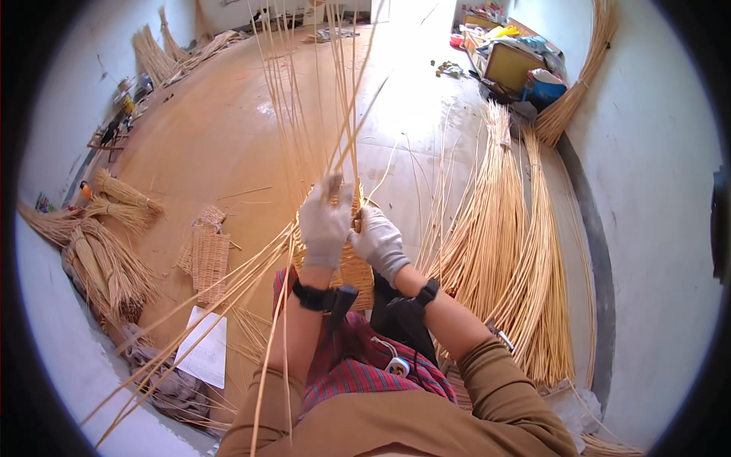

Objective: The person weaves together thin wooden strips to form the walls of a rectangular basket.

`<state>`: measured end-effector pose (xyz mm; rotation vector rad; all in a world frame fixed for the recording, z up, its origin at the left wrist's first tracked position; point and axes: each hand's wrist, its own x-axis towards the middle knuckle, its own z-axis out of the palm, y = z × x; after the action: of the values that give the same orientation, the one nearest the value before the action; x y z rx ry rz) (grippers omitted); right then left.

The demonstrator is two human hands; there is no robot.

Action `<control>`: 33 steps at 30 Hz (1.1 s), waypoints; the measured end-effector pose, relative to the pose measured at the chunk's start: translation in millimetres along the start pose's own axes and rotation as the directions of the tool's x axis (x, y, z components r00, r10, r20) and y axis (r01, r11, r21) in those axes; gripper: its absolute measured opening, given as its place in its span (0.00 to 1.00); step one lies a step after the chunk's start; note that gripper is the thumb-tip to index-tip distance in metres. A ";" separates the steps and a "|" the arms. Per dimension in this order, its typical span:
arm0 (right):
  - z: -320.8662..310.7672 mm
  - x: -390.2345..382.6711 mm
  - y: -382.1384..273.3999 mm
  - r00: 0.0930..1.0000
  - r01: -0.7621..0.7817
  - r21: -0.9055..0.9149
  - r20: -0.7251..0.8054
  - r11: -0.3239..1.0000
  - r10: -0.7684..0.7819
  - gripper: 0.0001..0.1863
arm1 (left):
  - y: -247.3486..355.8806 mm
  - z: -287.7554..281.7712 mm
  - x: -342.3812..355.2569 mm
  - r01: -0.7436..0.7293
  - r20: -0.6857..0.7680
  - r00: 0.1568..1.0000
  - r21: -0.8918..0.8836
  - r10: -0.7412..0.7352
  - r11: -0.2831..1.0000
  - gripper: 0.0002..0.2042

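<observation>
Wicker panel (pixel 355 276), seemingly mid-weave, sits under the left hand (pixel 326 222) — half-curled, hold unclear — while the right hand (pixel 380 241) is curled, apparently gripping its right edge. Next likely calls for threading rods (pixel 276 251) snugly.

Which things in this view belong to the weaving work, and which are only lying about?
Seem to belong:
woven wicker piece, at the left hand and right hand
long rods fanning out on its left
rod bundle on the right, probably supply

Seem just lying about:
white paper sheet
blue bucket
crumpled greyish cloth
</observation>
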<state>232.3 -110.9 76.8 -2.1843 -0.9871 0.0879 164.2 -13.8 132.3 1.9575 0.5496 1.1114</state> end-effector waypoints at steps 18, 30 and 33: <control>3.2 -4.8 10.1 0.984 -0.067 0.501 -0.110 0.863 0.141 0.26 | -53.1 -97.3 -135.5 0.055 0.109 0.991 0.238 -0.083 0.970 0.17; -31.7 -88.5 33.7 0.973 -0.229 0.805 0.200 0.547 0.112 0.11 | -64.6 -64.7 -90.0 0.279 0.312 0.836 0.468 -0.452 0.839 0.37; -47.0 -71.1 29.1 0.972 -0.220 0.815 0.227 0.537 0.054 0.12 | -60.1 -59.4 -54.9 0.726 0.541 0.575 0.009 -0.614 0.688 0.31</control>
<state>216.3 -199.5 77.0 -1.3335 -0.6357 0.7055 85.9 9.0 73.1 1.5173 0.7556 0.1272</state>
